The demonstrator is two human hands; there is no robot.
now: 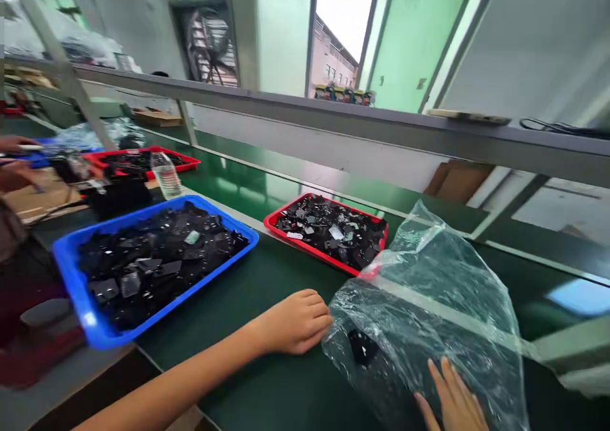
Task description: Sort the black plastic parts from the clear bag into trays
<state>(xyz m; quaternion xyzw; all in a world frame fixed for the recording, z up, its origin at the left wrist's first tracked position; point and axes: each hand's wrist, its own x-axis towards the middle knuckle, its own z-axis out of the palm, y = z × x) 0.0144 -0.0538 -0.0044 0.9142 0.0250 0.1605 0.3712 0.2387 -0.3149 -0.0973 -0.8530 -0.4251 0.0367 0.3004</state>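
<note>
A large clear plastic bag [443, 291] stands puffed up on the dark green work surface, with some small black parts [363, 348] low inside it. My left hand [302, 321] is closed at the bag's left edge, its fingers curled round the film there. Against the near right side of the bag lies my right hand [455, 396], fingers stretched out and apart. Part of this hand is cut off by the bottom of the picture. The bag overlaps the right corner of a red tray [326, 253] heaped with black and clear pieces.
Left of my arm sits a blue tray [223, 271] full of black parts. Beyond it are a plastic bottle [166, 175] and another red tray [188, 164]. A co-worker's hand [16, 170] shows at far left. A grey shelf rail [295, 103] crosses behind the bench.
</note>
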